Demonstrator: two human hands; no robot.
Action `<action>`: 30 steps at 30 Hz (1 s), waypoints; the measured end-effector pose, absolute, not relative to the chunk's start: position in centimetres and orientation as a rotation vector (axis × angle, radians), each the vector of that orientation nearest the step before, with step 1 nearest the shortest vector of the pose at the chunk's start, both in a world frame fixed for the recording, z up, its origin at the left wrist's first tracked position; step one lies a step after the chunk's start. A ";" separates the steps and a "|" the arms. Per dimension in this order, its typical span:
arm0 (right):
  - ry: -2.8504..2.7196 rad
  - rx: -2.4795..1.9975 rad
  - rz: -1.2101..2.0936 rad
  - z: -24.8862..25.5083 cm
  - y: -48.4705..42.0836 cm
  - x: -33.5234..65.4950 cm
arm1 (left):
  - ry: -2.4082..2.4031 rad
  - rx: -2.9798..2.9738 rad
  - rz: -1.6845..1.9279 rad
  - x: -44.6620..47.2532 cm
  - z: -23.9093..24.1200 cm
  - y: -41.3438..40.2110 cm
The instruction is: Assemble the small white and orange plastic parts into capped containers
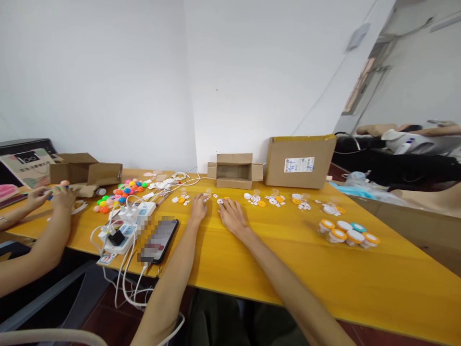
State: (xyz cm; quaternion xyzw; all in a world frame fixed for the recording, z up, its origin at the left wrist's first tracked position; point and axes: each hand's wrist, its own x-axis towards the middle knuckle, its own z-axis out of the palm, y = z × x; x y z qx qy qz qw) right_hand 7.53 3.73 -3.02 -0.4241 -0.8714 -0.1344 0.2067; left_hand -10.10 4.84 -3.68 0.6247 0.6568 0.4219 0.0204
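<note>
Left hand: the left hand (199,207) is lying palm down on the yellow table (273,259), fingers stretched flat toward a small clear cup (208,192); it is closing on nothing.
Right hand: the right hand (232,215) is resting flat beside it, fingertips touching a white lid (220,201); whether a finger is pinching the lid I cannot tell.
Small parts: white and orange lids (258,200) and little cups are lying in loose clusters in a row along the far side of the table, just beyond both hands.
Filled jars: a group of capped jars (346,232) is standing well to the right, apart from the hands.
Doing it well: judging by the spread, pressing down lightly and sliding one lid at a time is looking safer than sweeping, since the pieces are lying close together.
Nearby: a phone (163,239) and a power strip (124,226) are lying to the left; an open cardboard box (234,170) is standing behind the parts.
Other person: a co-worker's hands (54,194) are working at coloured balls (126,190) far left.
</note>
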 end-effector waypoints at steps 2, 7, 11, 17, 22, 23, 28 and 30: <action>-2.454 -1.142 -0.422 -3.0 3.9 7.3 | 2.044 1.953 1.285 -10.1 -3.7 4.9; -2.587 -0.997 -0.456 -2.2 4.3 6.4 | 2.031 1.950 1.342 -10.2 -3.9 5.2; -2.667 -0.977 -0.377 -1.4 4.9 5.3 | 2.008 1.893 1.414 -10.2 -4.3 5.5; -2.716 -1.028 -0.301 -0.3 5.6 4.2 | 2.011 1.798 1.470 -10.0 -4.8 5.8; -2.769 -1.094 -0.271 0.8 5.4 3.9 | 2.090 1.737 1.394 -9.6 -4.7 5.6; -2.782 -1.115 -0.263 0.9 5.5 3.9 | 2.107 1.716 1.384 -9.6 -4.6 5.5; -2.831 -1.160 -0.182 1.1 6.3 3.6 | 2.131 1.654 1.399 -9.6 -4.5 5.2; -2.848 -1.168 -0.148 1.0 6.9 3.5 | 2.108 1.671 1.425 -9.6 -4.5 5.1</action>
